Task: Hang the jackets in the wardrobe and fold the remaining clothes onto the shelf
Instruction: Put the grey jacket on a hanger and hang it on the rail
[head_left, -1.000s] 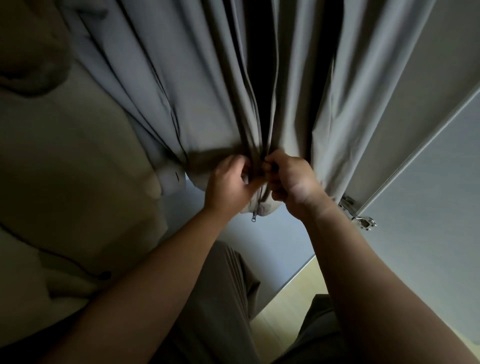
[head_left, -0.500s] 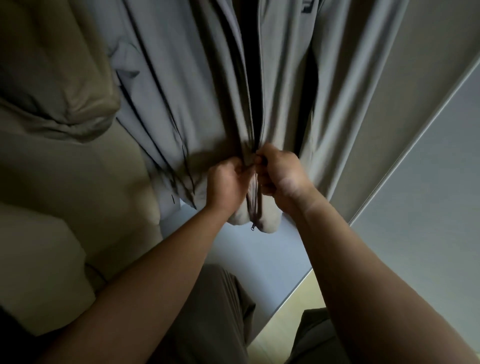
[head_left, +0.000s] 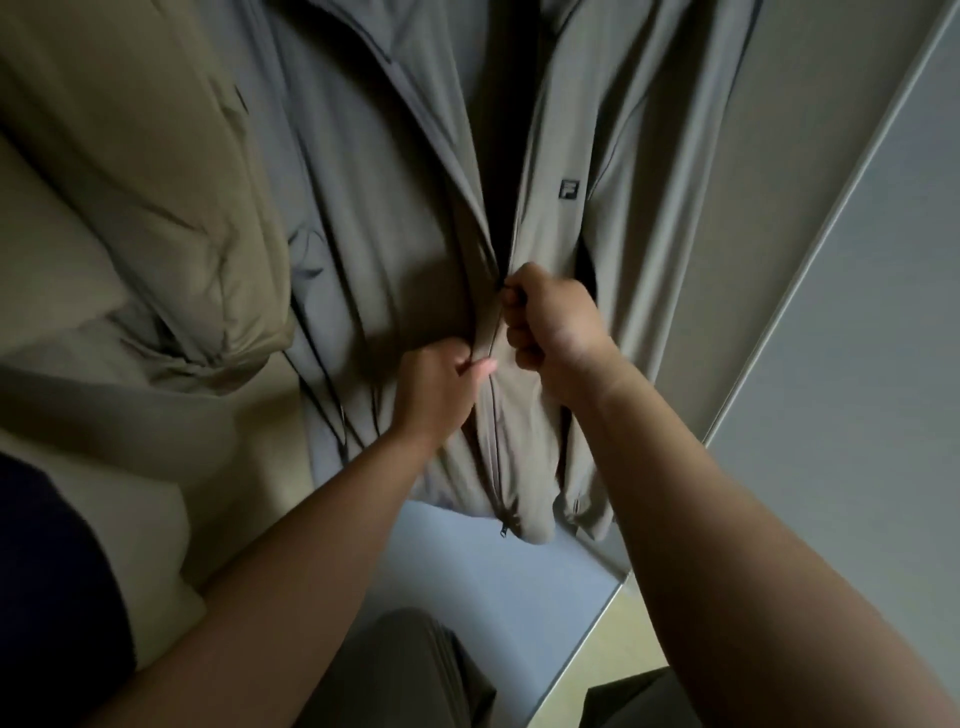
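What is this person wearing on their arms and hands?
Left hand and right hand are bare: no gloves, rings or watch visible. Both forearms are uncovered to the frame edge. A dark navy patch at lower left might be a short sleeve; unclear.

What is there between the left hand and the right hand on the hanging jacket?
The head view shows the closed zipper of the grey jacket between the left hand and the right hand, nothing else.
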